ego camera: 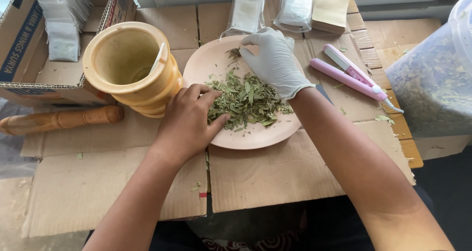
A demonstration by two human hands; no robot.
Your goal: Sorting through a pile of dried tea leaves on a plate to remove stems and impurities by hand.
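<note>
Two hands work at the middle of the frame over a pink plate (255, 135) heaped with dried green leaves (246, 99). The bare left hand (189, 120) sits at the plate's left edge, its grip closed in a pinch on some of the leaves. The gloved right hand (273, 59) rests on the upper part of the plate, fingers curled down onto the leaves; whether it holds any I cannot tell.

Judging by how things lie, the work is partway: most of the pile is still on the plate, and only crumbs are scattered over the cardboard (275, 175) covering the desk.

At upper left stands a yellow mortar (132, 69), with a wooden pestle (59, 119) lying beside it. A pink sealer (351, 74) lies to the right, and small sachets (246, 12) lie along the top.
</note>
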